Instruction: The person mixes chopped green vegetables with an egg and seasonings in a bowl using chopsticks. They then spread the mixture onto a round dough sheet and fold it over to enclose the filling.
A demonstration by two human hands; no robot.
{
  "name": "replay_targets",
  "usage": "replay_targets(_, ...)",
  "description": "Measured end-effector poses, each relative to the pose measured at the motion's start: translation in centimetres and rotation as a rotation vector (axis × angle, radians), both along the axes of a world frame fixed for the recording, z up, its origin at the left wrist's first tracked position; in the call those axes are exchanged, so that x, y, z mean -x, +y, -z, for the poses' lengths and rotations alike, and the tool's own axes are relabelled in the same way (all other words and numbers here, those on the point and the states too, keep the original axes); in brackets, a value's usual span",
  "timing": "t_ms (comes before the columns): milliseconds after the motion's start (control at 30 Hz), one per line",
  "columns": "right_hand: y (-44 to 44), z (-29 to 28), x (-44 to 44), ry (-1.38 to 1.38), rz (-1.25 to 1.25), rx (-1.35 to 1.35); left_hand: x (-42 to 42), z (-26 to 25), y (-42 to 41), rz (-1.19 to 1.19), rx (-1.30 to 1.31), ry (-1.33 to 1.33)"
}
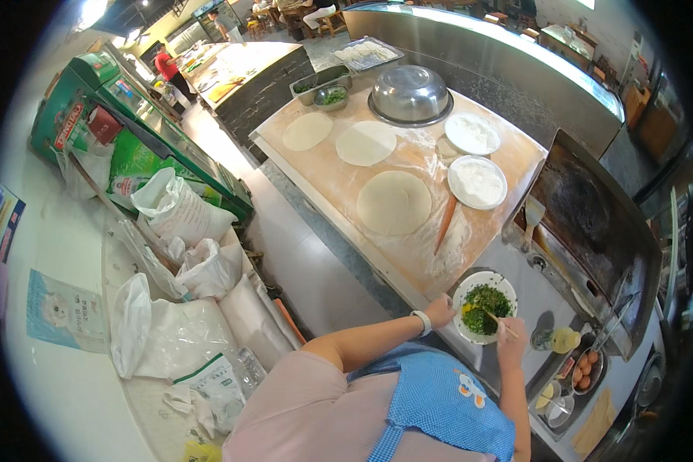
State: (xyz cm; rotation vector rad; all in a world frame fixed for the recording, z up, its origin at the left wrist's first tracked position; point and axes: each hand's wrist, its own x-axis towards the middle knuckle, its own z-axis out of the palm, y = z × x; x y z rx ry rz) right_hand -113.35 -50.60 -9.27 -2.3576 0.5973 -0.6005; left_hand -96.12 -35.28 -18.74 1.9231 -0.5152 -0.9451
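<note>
A white bowl (464, 289) of chopped green herbs (488, 303) with some yellow egg stands on the counter before me. My left hand (440, 311) is at the bowl's left rim; the fingers' exact hold is hard to see. Light wooden chopsticks (499, 322) are gripped in my right hand (511, 339), their tips in the herbs. Beyond, on the floured wooden board (329, 167), lie several flat round dough sheets, the nearest one (394, 202) beside a reddish rolling pin (446, 224). Two white plates of flour, one nearer (477, 182) and one farther (472, 133), stand to their right.
A dark griddle (592, 213) with a spatula (532, 222) at its edge lies right of the board. A bottle (556, 340) and a bowl of brown eggs (586, 369) are near my right hand. An upturned metal basin (410, 92) stands at the back; bags (173, 332) lie at left.
</note>
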Motion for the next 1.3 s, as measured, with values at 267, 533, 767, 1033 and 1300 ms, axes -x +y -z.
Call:
replay_targets(267, -1.2, -3.8, 2.2, -0.165, 0.309, -0.316, -0.1, 3.0, -1.4, -0.073, 0.095, 0.685)
replay_targets(533, 1.2, -1.6, 1.4, 0.000, 0.122, 0.086, -3.8, 5.5, -1.3, 0.917, 0.337, -0.461)
replay_targets(767, 1.2, -2.7, 0.7, -0.020, 0.003, -0.257, -4.7, 2.0, -0.1, 0.872, 0.281, -0.453)
replay_targets(1033, 0.8, -6.8, -2.5, -0.134, 0.162, -0.368, -7.1, -2.2, 3.1, 0.041, 0.400, 1.131)
replay_targets(1300, 4.0, -6.4, -8.0, -0.168, 0.059, -0.453, -11.6, -6.0, 6.9, -0.009, 0.410, 1.194)
